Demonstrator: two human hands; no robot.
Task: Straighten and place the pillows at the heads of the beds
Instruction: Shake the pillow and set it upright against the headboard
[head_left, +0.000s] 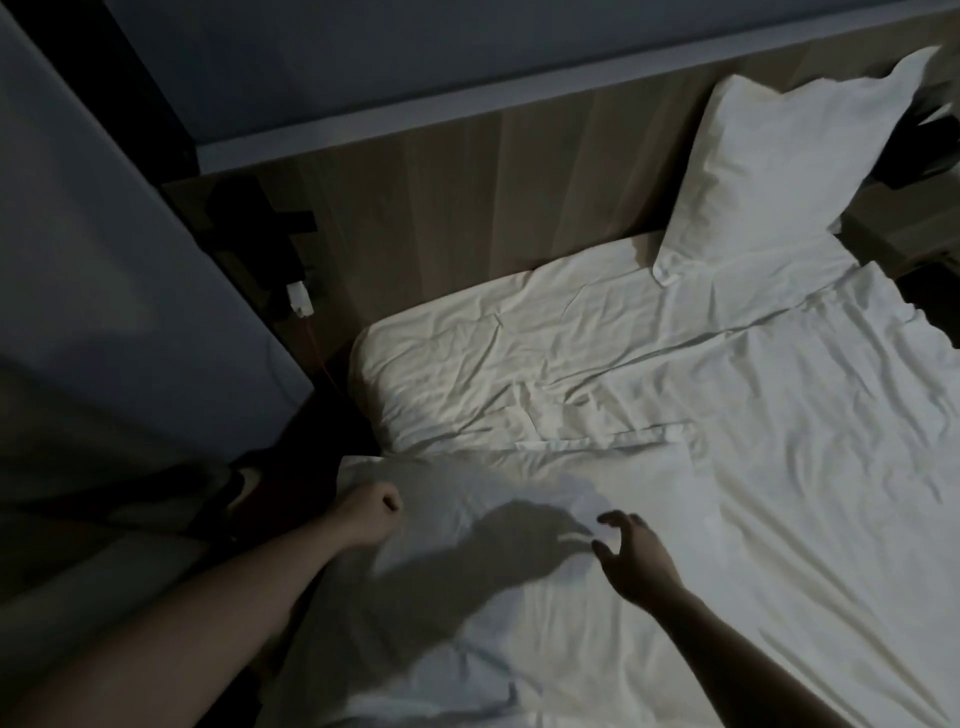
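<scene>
Bed (779, 415): one pillow (769, 171) upright against headboard (441, 208); second pillow (519, 597) flat, near edge. Likely soft, light, floppy; grip both ends. Left hand (376, 512) fisted at its corner; right hand (636, 558) spread, empty, above it.

Pillows (789, 171) white; sheet (519, 358) white, plain; headboard (467, 208) brown wood-grain.

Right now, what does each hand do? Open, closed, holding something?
Left hand: closed in a fist at the near pillow's left corner; whether it grips the fabric cannot be told.
Right hand: open, fingers spread over that pillow, holding nothing.
</scene>
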